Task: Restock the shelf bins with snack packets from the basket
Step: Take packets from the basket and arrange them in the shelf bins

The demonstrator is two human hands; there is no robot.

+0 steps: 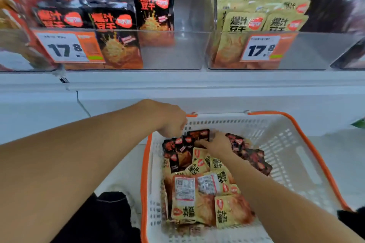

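A first-person view looks down at a shop shelf (177,85) with a basket below it.

At upper left on the shelf stands a clear plastic bin (173,51) partly filled with black snack packets (112,23) standing upright in rows; its right portion is bare. An orange and white price tag (69,47) reading 17.8 is fixed to its front wall. To its right, just beside it, a second clear bin (308,51) holds yellow snack packets (245,21) and carries a matching tag (262,47).

Lower in the view, the person's bare left arm reaches in from the left edge. The left hand (169,118) hangs over the far left corner of the basket, fingers curled downward at the top edges of the black packets in the basket (177,148); whether they actually pinch one cannot be told.

The white basket with orange rim (145,173) sits below the shelf, right of centre. Inside, black packets lie along the far side and yellow packets in the basket (197,199) are heaped nearer the viewer, some face down showing white labels.

The right arm comes in from the lower right. The right hand (217,144) rests on the heap near the far side, fingers extended toward a black packet (198,134) standing against the basket's far wall and touching it.
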